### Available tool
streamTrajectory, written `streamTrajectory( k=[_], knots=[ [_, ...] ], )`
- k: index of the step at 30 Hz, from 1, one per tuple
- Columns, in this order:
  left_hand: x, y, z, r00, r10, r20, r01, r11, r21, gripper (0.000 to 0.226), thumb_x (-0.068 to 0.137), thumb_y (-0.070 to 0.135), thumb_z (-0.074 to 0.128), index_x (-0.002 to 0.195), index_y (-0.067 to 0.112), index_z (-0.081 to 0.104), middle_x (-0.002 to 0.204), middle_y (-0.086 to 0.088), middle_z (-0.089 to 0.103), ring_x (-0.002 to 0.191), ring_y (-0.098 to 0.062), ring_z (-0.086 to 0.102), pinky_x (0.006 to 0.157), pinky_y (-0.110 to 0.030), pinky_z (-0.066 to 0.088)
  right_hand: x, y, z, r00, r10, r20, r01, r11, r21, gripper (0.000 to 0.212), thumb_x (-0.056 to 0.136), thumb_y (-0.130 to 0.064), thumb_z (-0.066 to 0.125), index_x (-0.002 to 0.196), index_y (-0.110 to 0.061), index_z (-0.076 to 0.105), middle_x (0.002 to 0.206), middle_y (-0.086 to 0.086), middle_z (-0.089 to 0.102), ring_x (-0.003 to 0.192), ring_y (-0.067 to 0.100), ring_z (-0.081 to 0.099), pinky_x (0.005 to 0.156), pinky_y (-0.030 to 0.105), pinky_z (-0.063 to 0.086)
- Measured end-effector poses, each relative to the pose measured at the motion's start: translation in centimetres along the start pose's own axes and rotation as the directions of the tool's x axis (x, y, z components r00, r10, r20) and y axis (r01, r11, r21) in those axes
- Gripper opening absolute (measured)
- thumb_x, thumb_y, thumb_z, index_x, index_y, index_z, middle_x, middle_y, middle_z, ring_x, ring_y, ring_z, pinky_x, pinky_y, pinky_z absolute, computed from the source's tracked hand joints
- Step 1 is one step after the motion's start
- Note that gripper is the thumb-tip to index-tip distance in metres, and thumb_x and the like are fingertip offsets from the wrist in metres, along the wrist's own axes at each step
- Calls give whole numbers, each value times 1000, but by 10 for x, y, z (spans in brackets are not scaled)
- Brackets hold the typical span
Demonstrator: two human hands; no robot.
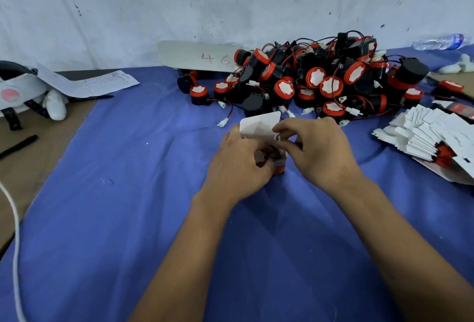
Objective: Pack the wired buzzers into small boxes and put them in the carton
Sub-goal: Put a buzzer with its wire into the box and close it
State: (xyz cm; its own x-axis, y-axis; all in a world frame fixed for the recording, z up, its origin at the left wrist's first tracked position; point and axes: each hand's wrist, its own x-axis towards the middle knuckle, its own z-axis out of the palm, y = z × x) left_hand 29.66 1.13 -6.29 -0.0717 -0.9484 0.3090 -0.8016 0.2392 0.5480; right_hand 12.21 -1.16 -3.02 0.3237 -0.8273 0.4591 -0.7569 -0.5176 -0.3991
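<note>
The left hand (238, 165) is gripping the small box (266, 142) over the blue cloth (128, 193), fingers curled around it; the right hand (315, 149) is pinching a side flap. A buzzer (268, 156) is sitting inside, lid open. The thin card is probably bending easily, so holding the walls seems safer

a blue cloth (128, 206) covers most of the surface, with bare brown surface (38, 147) showing at the left. there a printed sheet of paper (97, 84) lies over a white headset (23, 88), with a black pen (18, 145) nearer and a white cord (15, 244) at the edge. a plastic water bottle (440, 41) lies far right by the scuffed white wall (230, 0). a white board marked "46" (200, 57) leans against that wall.
</note>
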Motion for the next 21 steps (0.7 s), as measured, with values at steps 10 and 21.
streamTrajectory(
  k=[10, 21],
  knots=[
    [-8, -1, 9, 995, 12, -100, -18, 998, -63, 43, 78, 49, 55, 111, 27, 72, 126, 5, 53, 101, -11, 59, 78, -15, 47, 6, 5, 6, 987, 72, 144, -71, 997, -14, 20, 96, -9, 63, 101, -28, 65, 97, -6, 76, 63, 9, 56, 71, 42, 58],
    [-5, -3, 3, 997, 63, -53, -63, 998, -4, 51, 81, 51, 56, 126, 34, 71, 134, 6, 58, 116, -9, 58, 91, -16, 46, 8, -5, 16, 988, 102, 115, -92, 992, -90, 28, 93, -6, 57, 105, -22, 77, 99, 2, 76, 94, 26, 68, 82, 42, 58]
  ],
)
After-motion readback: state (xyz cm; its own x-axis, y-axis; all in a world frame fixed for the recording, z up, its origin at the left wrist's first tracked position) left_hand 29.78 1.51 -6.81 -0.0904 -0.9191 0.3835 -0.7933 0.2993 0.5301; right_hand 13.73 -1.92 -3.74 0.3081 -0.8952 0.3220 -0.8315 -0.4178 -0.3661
